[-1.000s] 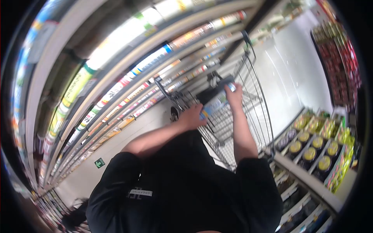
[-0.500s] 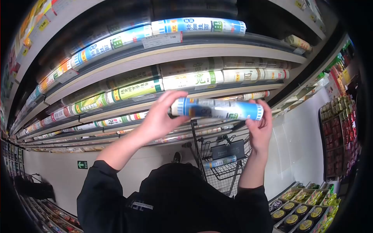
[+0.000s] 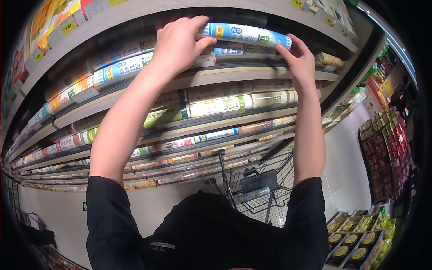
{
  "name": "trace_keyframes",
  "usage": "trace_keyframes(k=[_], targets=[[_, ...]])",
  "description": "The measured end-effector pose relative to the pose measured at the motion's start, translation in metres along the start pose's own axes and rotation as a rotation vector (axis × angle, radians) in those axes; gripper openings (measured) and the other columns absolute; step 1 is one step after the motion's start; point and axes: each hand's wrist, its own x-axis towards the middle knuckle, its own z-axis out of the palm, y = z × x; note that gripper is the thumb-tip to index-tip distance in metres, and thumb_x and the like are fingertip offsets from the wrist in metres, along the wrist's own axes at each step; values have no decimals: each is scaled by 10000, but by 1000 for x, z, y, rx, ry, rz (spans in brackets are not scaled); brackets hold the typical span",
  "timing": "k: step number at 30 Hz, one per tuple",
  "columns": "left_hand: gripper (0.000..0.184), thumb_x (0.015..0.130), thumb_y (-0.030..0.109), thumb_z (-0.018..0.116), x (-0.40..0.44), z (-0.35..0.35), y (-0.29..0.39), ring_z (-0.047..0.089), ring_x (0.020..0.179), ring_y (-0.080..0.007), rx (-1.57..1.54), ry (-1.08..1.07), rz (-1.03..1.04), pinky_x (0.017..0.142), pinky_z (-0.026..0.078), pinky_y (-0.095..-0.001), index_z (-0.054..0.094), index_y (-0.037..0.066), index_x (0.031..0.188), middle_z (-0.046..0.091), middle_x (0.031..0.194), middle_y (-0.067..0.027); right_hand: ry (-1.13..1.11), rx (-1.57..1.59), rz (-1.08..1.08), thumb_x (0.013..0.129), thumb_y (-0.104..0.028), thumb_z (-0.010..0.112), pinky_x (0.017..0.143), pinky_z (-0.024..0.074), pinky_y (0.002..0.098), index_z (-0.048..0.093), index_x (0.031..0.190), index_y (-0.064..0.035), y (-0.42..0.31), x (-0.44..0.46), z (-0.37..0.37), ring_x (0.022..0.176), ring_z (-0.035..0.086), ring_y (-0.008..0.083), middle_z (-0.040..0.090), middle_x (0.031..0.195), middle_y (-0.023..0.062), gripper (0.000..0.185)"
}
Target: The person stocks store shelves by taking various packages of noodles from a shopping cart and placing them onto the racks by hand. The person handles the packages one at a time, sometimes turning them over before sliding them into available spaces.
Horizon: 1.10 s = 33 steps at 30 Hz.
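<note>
A blue-and-white cylindrical pack of dried noodles (image 3: 245, 34) is held level at the upper shelf, gripped at both ends. My left hand (image 3: 180, 42) has its thumb and fingers around the pack's left end. At the right end, the fingers and thumb of my right hand (image 3: 298, 56) pinch the pack. Directly below and behind it lies a similar blue noodle pack (image 3: 231, 48) on the shelf, partly covered by the held one. Further left on the same shelf is another blue noodle pack (image 3: 121, 69).
Lower shelves hold rows of noodle packs, among them a green-and-white one (image 3: 220, 106). A wire shopping cart (image 3: 281, 204) with a blue pack (image 3: 253, 195) in it stands below my right arm. Boxed goods (image 3: 355, 243) are displayed at the lower right.
Both hands have raised the noodle pack from chest height in front of the lower shelves up to the upper shelf. The view has shifted slightly.
</note>
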Motion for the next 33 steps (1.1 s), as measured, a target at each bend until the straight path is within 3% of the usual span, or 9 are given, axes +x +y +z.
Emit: trace_keyframes(k=[1,5,14,18,24,26,29,32,33], targets=[[472,841,360,830,7,4,-5,703,848,-356,-19,51,77,761,552,-447,714,27,1155,718,882,-177,32,-48,-18,864,-167,846,909,524,278,618,1329,46,3,7,5,996,655,133,708,1121,100,560],[515,834,420,822,16,9,-11,719,916,-358,3,-152,-142,843,560,-420,743,-29,1074,735,919,-201,-68,-162,37,861,-207,833,845,507,307,686,1142,36,-4,24,7,942,641,143,724,1046,78,399],[443,949,385,671,15,1,-18,702,1038,-411,17,-247,-120,943,558,-477,729,-6,1148,726,1079,-255,-78,-333,185,805,-279,809,872,514,335,594,1340,74,-9,35,22,968,634,197,684,1101,157,676],[545,946,359,657,15,5,-28,721,975,-365,64,-301,-184,904,555,-439,609,135,1440,736,925,-224,-72,-408,260,797,-284,800,872,515,331,608,1332,62,-17,34,25,948,636,198,686,1076,150,666],[503,936,373,672,11,-2,-15,729,924,-361,141,-209,-149,891,554,-420,672,107,1362,727,875,-226,-42,-483,-105,810,-334,797,897,524,346,644,1255,68,18,39,20,981,682,223,725,1117,159,619],[342,942,310,651,4,9,-14,714,1014,-361,152,-101,-185,916,552,-453,735,100,1198,747,1059,-197,20,-294,-187,873,-295,758,869,528,342,704,1146,34,15,23,17,949,692,209,752,1046,140,431],[147,885,68,661,-33,31,6,717,941,-265,-224,503,289,859,530,-363,756,52,996,760,993,-110,312,-115,-169,966,-132,695,819,515,269,698,1023,10,7,-28,-3,878,631,113,691,960,36,153],[216,806,-73,649,-118,67,53,708,877,-288,-591,250,247,801,554,-343,745,40,963,743,949,-110,485,-259,-68,988,-112,649,733,480,249,698,958,11,63,-103,-53,750,578,84,654,797,-21,136],[201,805,-75,652,-149,85,69,712,875,-294,-634,93,246,796,563,-355,742,39,944,745,953,-114,441,-230,159,957,-163,726,851,517,282,668,1161,15,104,-135,-86,931,633,152,685,1025,74,277]])
